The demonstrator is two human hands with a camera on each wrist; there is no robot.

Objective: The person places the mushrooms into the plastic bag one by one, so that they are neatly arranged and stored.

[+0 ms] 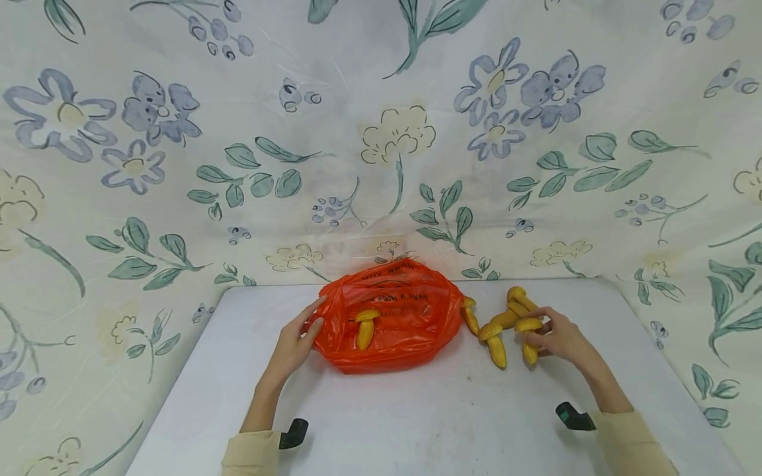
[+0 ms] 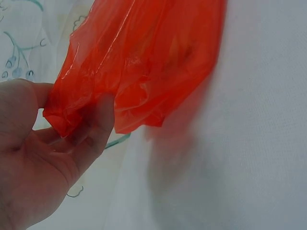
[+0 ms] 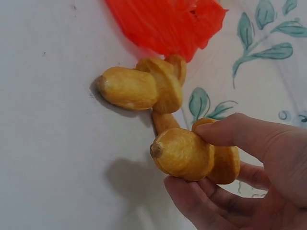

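Your right fingers (image 3: 188, 201) pinch a yellow mushroom (image 1: 529, 345); your left fingers (image 2: 98, 130) pinch the red bag (image 1: 411, 330)
Mushroom's cap points away, stem toward you, right of the bag, over the bench (image 1: 428, 416); your right forearm (image 1: 602, 383) angles inward

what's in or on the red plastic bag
A yellow mushroom lies uncovered against the red plastic bag, whether inside or on top is unclear; anything under its folds is hidden.

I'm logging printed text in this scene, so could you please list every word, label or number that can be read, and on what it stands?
"THANK YOU", probably, though distorted: top line on the red bag.
"HAVE A NICE", probably, the rest unclear: line below, same bag.
Smaller marks lower on the bag: too blurred to read.
No other readable text.
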